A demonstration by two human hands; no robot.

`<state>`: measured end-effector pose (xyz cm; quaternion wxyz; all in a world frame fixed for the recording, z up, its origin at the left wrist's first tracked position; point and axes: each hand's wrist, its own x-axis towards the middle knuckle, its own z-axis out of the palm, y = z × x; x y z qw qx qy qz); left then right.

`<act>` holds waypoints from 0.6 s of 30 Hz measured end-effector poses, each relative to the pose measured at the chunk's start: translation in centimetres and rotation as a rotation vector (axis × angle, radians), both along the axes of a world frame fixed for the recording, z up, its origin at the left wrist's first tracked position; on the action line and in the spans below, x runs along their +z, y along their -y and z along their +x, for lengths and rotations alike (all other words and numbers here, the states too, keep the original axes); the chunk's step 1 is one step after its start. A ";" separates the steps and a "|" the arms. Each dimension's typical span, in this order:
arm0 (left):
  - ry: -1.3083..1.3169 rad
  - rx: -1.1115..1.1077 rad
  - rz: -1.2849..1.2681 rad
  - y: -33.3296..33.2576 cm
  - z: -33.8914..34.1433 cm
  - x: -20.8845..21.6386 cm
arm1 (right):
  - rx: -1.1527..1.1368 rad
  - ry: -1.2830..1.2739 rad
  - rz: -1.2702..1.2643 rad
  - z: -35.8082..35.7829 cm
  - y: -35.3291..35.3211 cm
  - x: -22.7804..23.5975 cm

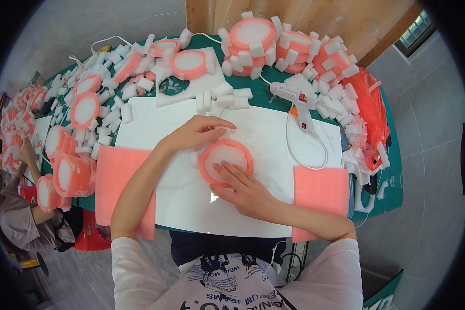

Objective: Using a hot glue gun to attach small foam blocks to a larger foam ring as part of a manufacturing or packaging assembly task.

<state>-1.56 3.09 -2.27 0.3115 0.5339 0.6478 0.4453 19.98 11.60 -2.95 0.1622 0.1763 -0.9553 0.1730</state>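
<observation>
A round white foam disc with a pink foam rim (226, 156) lies on the white board (181, 191) in front of me. My right hand (248, 192) rests on it from the lower right, fingers stretched flat over the white top and thumb at the near rim. At the disc's far edge, my left hand (199, 133) has its thumb and fingers about a small white foam block (227, 132), partly hidden by the fingers. Another white block (194, 159) stands against the rim's left side.
A white hot glue gun (297, 101) with its cable lies at the right. Pink foam sheets (124, 181) flank the board. Loose white blocks (225, 101) and stacked pink-rimmed discs (250, 44) line the far side. A red plastic bag (369, 108) sits far right. Another person (28, 206) works at left.
</observation>
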 end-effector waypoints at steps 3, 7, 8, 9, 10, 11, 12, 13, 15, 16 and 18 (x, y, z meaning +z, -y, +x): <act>0.027 -0.008 0.002 0.0 0.2 0.2 | -0.001 -0.007 0.007 0.1 0.0 0.0; -0.004 -0.059 -0.060 0.2 0.2 1.4 | -0.002 -0.007 0.007 0.1 -0.1 0.0; -0.004 -0.059 -0.061 0.2 0.2 1.3 | -0.002 0.007 -0.002 0.1 -0.1 0.0; -0.026 -0.070 -0.037 0.3 0.1 1.1 | -0.002 0.021 -0.010 0.1 -0.1 0.0; -0.047 -0.082 -0.012 0.3 0.1 1.0 | -0.002 0.021 -0.010 0.1 -0.1 0.0; -0.047 -0.083 -0.012 0.3 0.1 1.0 | -0.002 0.022 -0.008 0.1 -0.1 0.0; -0.053 -0.086 -0.010 0.3 0.1 1.0 | -0.001 0.022 -0.006 0.1 -0.1 -0.1; -0.059 -0.091 -0.006 0.3 0.2 1.1 | -0.003 0.023 -0.006 0.1 -0.1 0.0; -0.063 -0.098 -0.028 0.2 0.1 1.3 | -0.008 0.031 -0.004 0.2 -0.1 0.0; -0.068 -0.102 -0.050 0.2 0.0 1.4 | -0.008 0.030 -0.004 0.2 -0.1 0.0; -0.072 -0.100 -0.021 0.2 0.0 1.1 | -0.007 0.019 0.001 0.2 -0.1 0.0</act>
